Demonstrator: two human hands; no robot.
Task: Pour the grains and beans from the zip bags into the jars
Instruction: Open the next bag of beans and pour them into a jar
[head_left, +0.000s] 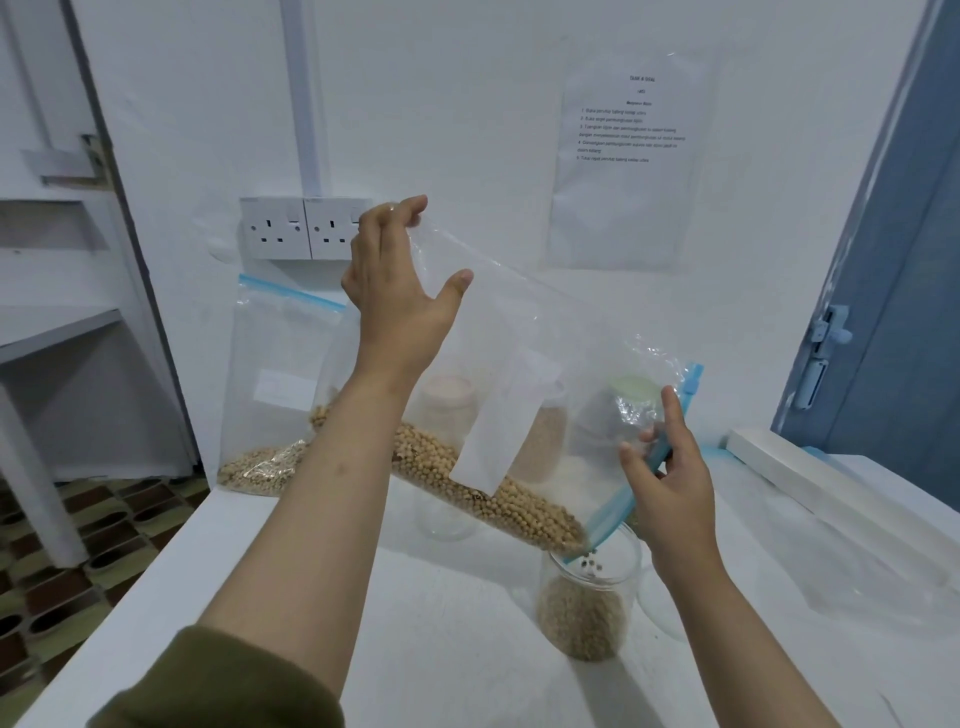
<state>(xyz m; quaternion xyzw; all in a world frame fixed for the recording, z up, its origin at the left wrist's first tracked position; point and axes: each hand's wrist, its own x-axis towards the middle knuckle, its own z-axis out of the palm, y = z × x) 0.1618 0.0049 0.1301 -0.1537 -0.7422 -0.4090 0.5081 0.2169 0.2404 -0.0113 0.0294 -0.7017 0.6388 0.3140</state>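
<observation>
Left hand (395, 291) raised high, pinching the bottom corner of a clear plastic zip bag with a blue zip strip (524, 353); fingers gripping the film, thumb spread out in front of it. Right hand (670, 467) lower, fingers pinching the blue zip edge at the bag mouth, holding it open. Bag tilted, mouth down to the right, white label on its side. Round tan beans (488, 493) lie in a band along the bag's lower edge, bunched at the mouth corner. That corner sits just over the rim of an open clear glass jar (589, 597) on the white table (311, 571). Jar about half full of the same beans; a few beans in mid-air inside the jar neck.

Behind, a second clear zip bag with blue strip (275, 389) stands upright against the wall, pale grains in its bottom. More jars (449, 410) seen through the held bag, one maybe with a pale green lid, contents hard to tell through the film. Empty clear bag (857, 571) lies flat on the table at right. Double white wall socket (304, 228) and printed paper sheet (623, 156) on the white wall. Olive sleeve (218, 680) on the left arm.
</observation>
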